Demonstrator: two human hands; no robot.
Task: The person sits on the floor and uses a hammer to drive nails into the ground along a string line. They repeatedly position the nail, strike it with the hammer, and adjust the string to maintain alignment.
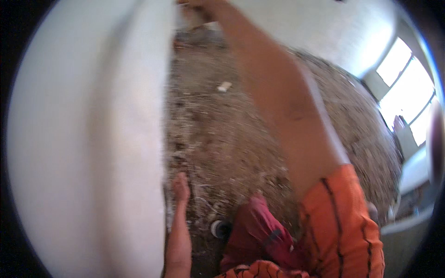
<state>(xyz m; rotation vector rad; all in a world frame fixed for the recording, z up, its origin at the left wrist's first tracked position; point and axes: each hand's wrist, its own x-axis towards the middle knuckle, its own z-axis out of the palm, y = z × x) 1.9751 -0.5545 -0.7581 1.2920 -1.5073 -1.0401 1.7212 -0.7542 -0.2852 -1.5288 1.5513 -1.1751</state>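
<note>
My right arm, in an orange sleeve with dark stripes [340, 217], stretches forward to the top edge of the view. There my right hand [199, 10] is partly cut off and smeared. It is beside the edge of a large white wall-like surface [134, 139] that fills the left side. Below the hand lies a blurred greyish patch [197, 34]; whether the hand touches it I cannot tell. A bare limb at lower left, apparently my left forearm, ends in what looks like my left hand [181, 187], close to the white edge. Its fingers are too blurred to read.
Rough brown earth [222, 134] with scattered debris covers the ground. A pale chip [225, 86] lies on it. Near my maroon trousers [271, 227] is a small round white-rimmed container [220, 229]. A pale wall [324, 28] stands ahead, and a bright window [408, 88] is at right.
</note>
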